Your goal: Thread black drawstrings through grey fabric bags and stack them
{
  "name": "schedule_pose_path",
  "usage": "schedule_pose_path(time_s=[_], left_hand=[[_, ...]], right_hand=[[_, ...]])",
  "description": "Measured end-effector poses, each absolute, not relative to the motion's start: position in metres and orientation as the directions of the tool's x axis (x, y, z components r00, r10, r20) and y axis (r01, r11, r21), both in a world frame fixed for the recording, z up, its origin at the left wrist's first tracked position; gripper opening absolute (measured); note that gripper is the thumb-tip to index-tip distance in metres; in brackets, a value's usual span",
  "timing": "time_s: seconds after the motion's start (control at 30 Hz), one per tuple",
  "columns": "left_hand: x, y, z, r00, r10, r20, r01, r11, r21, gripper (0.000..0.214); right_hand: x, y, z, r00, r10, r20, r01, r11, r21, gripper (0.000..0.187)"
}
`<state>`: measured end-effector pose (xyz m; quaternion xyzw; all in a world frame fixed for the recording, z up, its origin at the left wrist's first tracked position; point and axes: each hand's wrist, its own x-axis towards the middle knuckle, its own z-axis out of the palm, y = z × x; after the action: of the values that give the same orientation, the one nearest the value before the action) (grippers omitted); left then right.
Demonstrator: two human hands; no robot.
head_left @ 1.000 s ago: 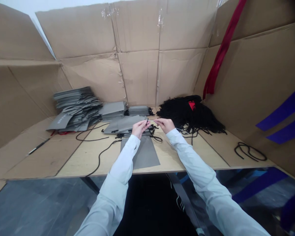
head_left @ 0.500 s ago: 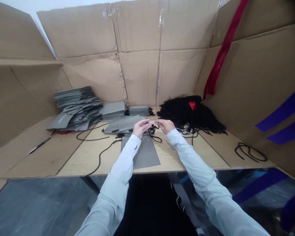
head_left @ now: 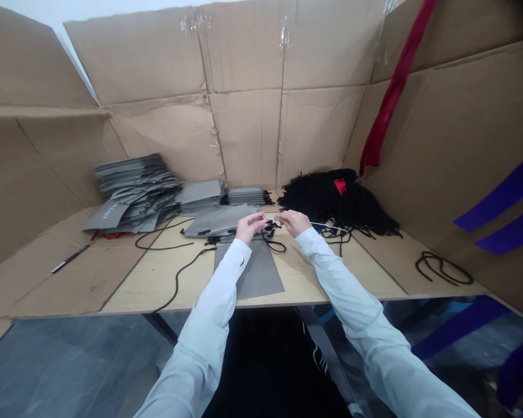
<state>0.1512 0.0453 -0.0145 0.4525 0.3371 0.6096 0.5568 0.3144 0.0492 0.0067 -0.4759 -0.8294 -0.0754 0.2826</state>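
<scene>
Both my hands are held close together above the far end of a flat grey paper bag (head_left: 255, 273) that lies on the wooden table (head_left: 148, 278). My left hand (head_left: 249, 226) is closed in a pinch on the bag's top edge, where a black cord (head_left: 273, 242) loops out. My right hand (head_left: 291, 221) is closed on a thin pale rod or needle (head_left: 329, 225) that sticks out to the right of it. The fingertips of the two hands nearly touch.
A tall untidy stack of grey bags (head_left: 133, 188) stands at the back left, with lower stacks (head_left: 220, 200) behind my hands. A heap of black cords (head_left: 337, 203) lies back right, loose cords (head_left: 442, 268) on the right and left. Cardboard walls enclose the table.
My hands have stayed in the same place. The thin pale rod now shows further out to the right of my right hand.
</scene>
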Motion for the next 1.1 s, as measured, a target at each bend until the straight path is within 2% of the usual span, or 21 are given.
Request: schedule_pose_path(time_s=[0.17,0.3,0.4,0.53,0.6,0.73,0.87,0.97,1.1], left_hand=[[0.15,0.047,-0.017,0.002,0.984,0.179,-0.327,-0.168,0.93,0.042],[0.15,0.048,-0.018,0.006,0.978,0.207,-0.238,-0.199,0.951,0.039],[0.149,0.048,-0.018,0.033,0.971,0.238,-0.095,-0.234,0.968,0.028],[0.148,0.049,-0.019,0.032,0.941,0.336,0.015,-0.337,0.942,0.021],[0.148,0.048,-0.019,0.017,0.949,0.314,-0.046,-0.313,0.949,0.022],[0.151,0.046,-0.02,0.08,0.987,0.143,-0.255,-0.118,0.96,0.026],[0.151,0.043,-0.021,0.072,0.997,0.042,-0.198,-0.027,0.98,0.026],[0.154,0.038,-0.021,0.102,0.992,-0.068,-0.252,0.092,0.963,0.028],[0.16,0.033,-0.022,0.071,0.995,-0.077,-0.349,0.097,0.932,0.029]], right_hand=[[0.315,0.051,0.006,-0.405,0.73,0.55,0.824,0.553,-0.127,0.021],[0.317,0.053,0.005,-0.423,0.722,0.547,0.802,0.579,-0.144,0.022],[0.318,0.057,0.003,-0.399,0.715,0.574,0.772,0.6,-0.211,0.022],[0.317,0.059,0.0,-0.355,0.742,0.569,0.685,0.621,-0.382,0.024],[0.315,0.057,-0.001,-0.351,0.759,0.549,0.643,0.621,-0.448,0.025],[0.311,0.052,0.0,-0.381,0.793,0.476,0.605,0.603,-0.52,0.024],[0.307,0.05,-0.001,-0.397,0.816,0.42,0.596,0.577,-0.558,0.018],[0.302,0.05,-0.004,-0.405,0.814,0.417,0.594,0.581,-0.557,0.015],[0.297,0.052,-0.01,-0.355,0.821,0.447,0.669,0.557,-0.493,0.03]])
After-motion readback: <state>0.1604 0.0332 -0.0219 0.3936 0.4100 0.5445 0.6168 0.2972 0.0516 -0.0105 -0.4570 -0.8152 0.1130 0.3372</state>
